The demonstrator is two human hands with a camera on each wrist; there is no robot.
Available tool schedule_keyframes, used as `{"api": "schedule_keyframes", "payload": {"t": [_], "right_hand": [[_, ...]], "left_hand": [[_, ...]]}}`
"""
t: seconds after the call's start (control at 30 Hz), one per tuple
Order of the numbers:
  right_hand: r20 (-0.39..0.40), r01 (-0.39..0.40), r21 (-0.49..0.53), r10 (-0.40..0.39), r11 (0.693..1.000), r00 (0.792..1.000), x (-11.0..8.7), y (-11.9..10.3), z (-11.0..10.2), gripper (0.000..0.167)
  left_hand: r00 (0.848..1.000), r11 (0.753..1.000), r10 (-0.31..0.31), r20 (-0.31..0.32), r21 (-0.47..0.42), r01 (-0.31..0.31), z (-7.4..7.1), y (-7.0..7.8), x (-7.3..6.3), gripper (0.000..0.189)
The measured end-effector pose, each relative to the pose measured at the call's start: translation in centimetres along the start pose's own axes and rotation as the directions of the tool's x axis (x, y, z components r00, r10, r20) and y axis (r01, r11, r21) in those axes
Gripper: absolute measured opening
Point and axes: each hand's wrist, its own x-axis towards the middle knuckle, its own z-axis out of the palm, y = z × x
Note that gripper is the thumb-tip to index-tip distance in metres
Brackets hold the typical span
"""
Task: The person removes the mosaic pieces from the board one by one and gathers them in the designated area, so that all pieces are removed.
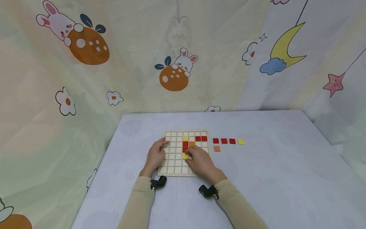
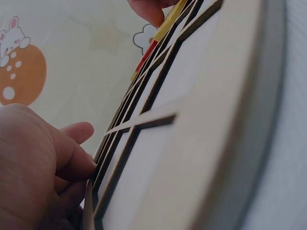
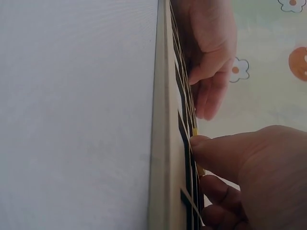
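A wooden grid board [image 1: 171, 173] lies on the table with red, orange and yellow square tiles in some of its cells. My left hand [image 1: 155, 157] rests at the board's left edge, fingers over the rim; in the left wrist view its thumb [image 2: 79, 160] touches the grid edge. My right hand [image 1: 201, 162] is over the middle of the board, thumb and index finger at a yellow tile [image 1: 184, 156], which they pinch at the grid. Directly above that tile is a red tile [image 1: 185, 149], and an orange tile [image 1: 192, 144] sits near the fingertips. The right palm covers the lower right cells.
Right of the board, a row of red tiles [image 1: 224, 141] ends in a yellow tile [image 1: 241, 142], with an orange tile [image 1: 217, 148] below. Two red tiles [image 1: 201, 138] sit in the board's upper right. The white table [image 1: 286, 178] meets a patterned cloth backdrop [image 1: 137, 63].
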Motion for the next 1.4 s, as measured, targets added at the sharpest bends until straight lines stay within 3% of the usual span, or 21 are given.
{"api": "schedule_keyframes", "payload": {"t": [0.43,0.77,1.03,1.4], "right_hand": [[-0.026,0.041,0.042,-0.04,0.998,0.999,0.1,-0.2,0.0,0.027],[-0.034,0.067,0.018,-0.066,0.998,0.997,0.0,-0.1,0.0,0.027],[-0.017,0.035,0.01,-0.035,0.999,0.999,0.1,0.3,-0.2,0.031],[-0.025,-0.059,0.073,0.061,0.996,0.998,0.5,2.1,-1.5,0.034]], "left_hand": [[1.0,1.0,-0.004,-0.006,0.006,0.004,-0.1,0.2,-0.1,0.046],[1.0,1.0,0.004,-0.006,0.007,-0.004,-0.1,0.3,-0.1,0.046],[1.0,1.0,-0.01,-0.004,0.022,0.01,0.0,0.1,0.0,0.045],[1.0,1.0,-0.01,-0.002,0.018,0.01,0.1,-0.1,0.0,0.046]]}}
